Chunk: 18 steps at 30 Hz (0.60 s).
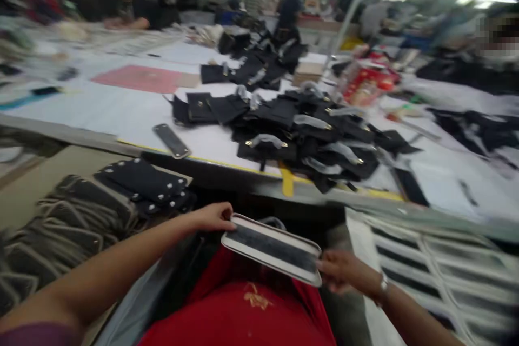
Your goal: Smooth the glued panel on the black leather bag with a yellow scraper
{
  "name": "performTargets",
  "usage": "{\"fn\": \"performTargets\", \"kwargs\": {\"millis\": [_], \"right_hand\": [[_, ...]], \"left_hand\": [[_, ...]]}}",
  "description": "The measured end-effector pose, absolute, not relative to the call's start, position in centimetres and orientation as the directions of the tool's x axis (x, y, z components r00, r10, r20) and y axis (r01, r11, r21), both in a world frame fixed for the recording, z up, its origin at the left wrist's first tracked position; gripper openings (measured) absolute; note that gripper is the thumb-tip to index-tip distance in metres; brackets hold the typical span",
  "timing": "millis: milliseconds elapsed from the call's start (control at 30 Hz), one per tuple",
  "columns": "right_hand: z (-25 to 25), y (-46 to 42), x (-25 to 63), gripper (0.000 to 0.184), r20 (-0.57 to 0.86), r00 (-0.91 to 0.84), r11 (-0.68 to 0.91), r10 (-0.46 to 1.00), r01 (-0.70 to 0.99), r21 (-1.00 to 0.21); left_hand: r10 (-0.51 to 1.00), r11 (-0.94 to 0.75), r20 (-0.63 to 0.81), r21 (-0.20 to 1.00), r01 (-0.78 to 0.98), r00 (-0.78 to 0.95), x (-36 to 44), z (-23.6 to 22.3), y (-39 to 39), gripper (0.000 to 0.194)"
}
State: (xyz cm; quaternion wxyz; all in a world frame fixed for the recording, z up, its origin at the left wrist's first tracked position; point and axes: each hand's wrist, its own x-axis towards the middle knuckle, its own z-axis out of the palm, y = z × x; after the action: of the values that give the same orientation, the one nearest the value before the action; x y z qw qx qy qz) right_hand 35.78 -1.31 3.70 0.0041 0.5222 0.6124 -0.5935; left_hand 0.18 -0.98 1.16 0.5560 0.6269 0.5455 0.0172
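Note:
A long flat panel [273,247] with rounded corners, a pale raised rim and a dark strip along its middle hangs over my lap. It looks like a bag base piece, though its exact kind is unclear. My left hand [217,217] pinches its upper left corner between thumb and fingers. At the right end, my right hand [339,270] grips the short edge and is slightly blurred. The panel tilts down toward the right. Behind its upper edge, a clear looped piece [273,221] shows in part.
Black bag pieces with wrapped handles [284,119] are heaped on the white table [133,105]. A dark strip-shaped piece [171,140] lies near its edge. Stacked dark panels [77,211] stand at left, studded black pieces [144,181] beside them. Rows of dark strips [405,265] lie at right.

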Motion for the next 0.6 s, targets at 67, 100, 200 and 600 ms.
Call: {"fn": "performTargets", "kwargs": {"millis": [67, 100, 200, 600], "right_hand": [[3.1, -4.8, 39.2, 0.046, -0.648, -0.302, -0.418, 0.699, 0.563, -0.713], [2.8, -5.6, 40.0, 0.051, -0.622, -0.247, -0.455, 0.743, 0.494, -0.741], [2.1, -5.4, 40.5, 0.055, -0.415, -0.206, -0.328, 0.886, 0.355, -0.876], [1.4, -4.9, 37.7, 0.022, 0.058, -0.546, 0.508, 0.836, 0.729, -0.458]], "left_hand": [[0.856, 0.002, -0.316, 0.793, 0.609, 0.409, 1.9, 0.8, -0.4, 0.056], [0.886, -0.086, -0.209, 0.802, 0.591, 0.414, 3.3, 1.0, -0.3, 0.057], [0.844, -0.293, -0.070, 0.769, 0.568, 0.531, 8.5, 2.2, -0.6, 0.050], [0.621, -0.349, -0.208, 0.790, 0.504, 0.755, 15.1, 2.2, 0.2, 0.025]]}}
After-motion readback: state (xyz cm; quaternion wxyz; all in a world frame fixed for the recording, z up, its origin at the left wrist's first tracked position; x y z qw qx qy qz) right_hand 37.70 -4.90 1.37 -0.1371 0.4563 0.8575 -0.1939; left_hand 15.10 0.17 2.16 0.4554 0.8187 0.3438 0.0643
